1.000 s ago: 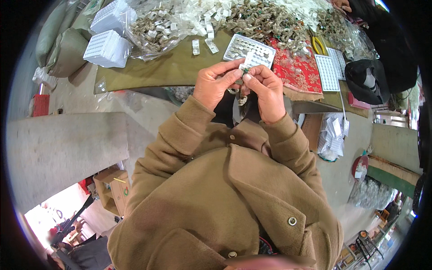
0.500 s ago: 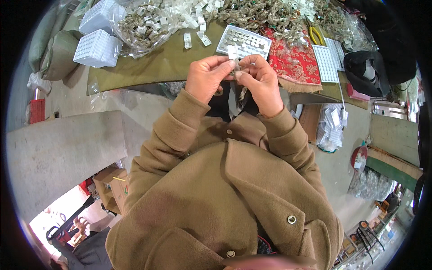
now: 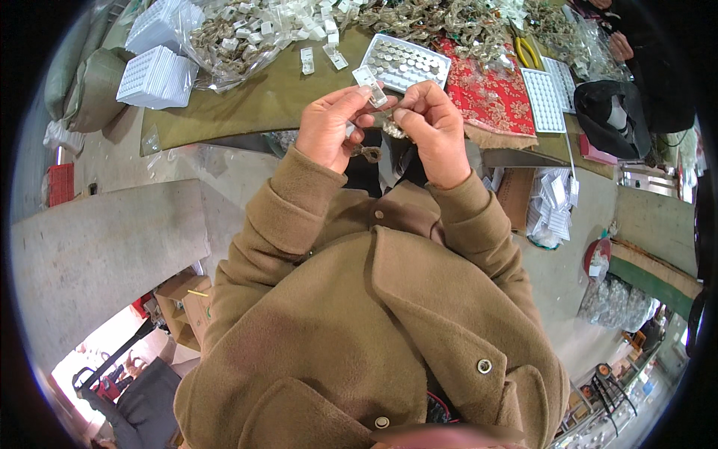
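My left hand [image 3: 323, 129] pinches a small white rectangular plastic piece [image 3: 369, 85] between thumb and fingers, its recessed face turned up. A brownish looped cord [image 3: 368, 153] hangs below those fingers; whether it joins the white piece is hidden. Close by on the right, my right hand [image 3: 436, 135] is closed on a small bundle of thin, clear-brownish cord [image 3: 394, 130]. Just beyond both hands lies a white tray [image 3: 446, 69] with rows of round pale pieces. Two similar white pieces, one of them [image 3: 307, 61], rest on the olive cloth to the left.
Piles of bundled cords [image 3: 426, 22] and a clear bag [image 3: 224, 67] cover the table's far side. Stacked white trays [image 3: 155, 78] stand left. At right are a red patterned cloth [image 3: 486, 101], yellow-handled pliers [image 3: 528, 52], more trays [image 3: 543, 105] and another person's hand [image 3: 620, 46].
My hands have moved apart, the left slightly left and down. The white piece, upright above the joined fingertips before, now lies tilted in my left hand. Another person's hand has appeared at upper right.
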The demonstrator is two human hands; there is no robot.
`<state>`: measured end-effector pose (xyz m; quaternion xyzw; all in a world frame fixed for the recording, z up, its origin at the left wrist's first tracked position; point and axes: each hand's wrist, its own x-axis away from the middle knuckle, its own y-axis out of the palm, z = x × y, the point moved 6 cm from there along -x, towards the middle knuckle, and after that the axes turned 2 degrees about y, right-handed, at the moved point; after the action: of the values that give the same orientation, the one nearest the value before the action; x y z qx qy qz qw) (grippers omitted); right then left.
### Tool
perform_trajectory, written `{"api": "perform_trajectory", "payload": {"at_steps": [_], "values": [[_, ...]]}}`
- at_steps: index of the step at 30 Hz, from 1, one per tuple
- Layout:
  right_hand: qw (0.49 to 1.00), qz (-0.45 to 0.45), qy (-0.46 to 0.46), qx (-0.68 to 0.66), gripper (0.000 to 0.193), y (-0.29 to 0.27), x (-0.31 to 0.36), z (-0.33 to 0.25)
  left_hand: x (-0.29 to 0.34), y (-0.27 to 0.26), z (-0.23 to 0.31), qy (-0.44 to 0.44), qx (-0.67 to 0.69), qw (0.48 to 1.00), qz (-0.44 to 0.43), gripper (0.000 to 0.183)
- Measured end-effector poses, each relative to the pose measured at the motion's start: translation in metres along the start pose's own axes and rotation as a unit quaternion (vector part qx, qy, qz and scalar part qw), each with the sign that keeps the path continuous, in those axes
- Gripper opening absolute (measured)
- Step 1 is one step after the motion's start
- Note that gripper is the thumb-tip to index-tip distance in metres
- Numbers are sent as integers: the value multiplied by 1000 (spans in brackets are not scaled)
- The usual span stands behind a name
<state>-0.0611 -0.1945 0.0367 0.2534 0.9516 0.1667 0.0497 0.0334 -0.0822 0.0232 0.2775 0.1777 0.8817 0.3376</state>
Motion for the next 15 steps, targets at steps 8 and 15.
{"api": "perform_trajectory", "payload": {"at_steps": [8, 15], "values": [[998, -50, 15, 34, 12, 4, -1, -1, 0, -1, 4, -6, 29, 1000, -8, 23], [985, -36, -43, 166, 12, 3, -2, -4, -3, -6, -10, -126, 138, 982, -28, 25]]}}
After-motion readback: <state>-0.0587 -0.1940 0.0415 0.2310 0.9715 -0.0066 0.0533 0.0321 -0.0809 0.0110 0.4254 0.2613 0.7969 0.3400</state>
